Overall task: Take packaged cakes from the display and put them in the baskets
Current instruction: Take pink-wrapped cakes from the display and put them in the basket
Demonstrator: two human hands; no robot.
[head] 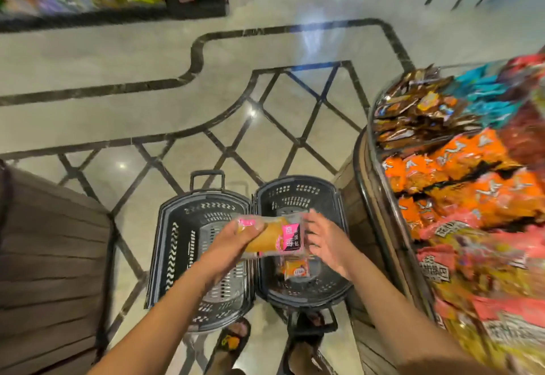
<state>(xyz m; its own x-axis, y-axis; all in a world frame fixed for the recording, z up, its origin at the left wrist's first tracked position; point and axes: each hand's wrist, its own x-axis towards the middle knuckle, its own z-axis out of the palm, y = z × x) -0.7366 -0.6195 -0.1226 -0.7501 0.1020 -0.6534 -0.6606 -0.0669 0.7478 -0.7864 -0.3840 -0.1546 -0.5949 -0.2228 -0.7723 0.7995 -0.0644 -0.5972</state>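
Above baskets (177, 242), cake (272, 236) — gripped by left hand (236, 240)

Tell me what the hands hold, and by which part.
The left hand grips the packaged cake by its left end; the right hand, fingers spread, grips nothing.
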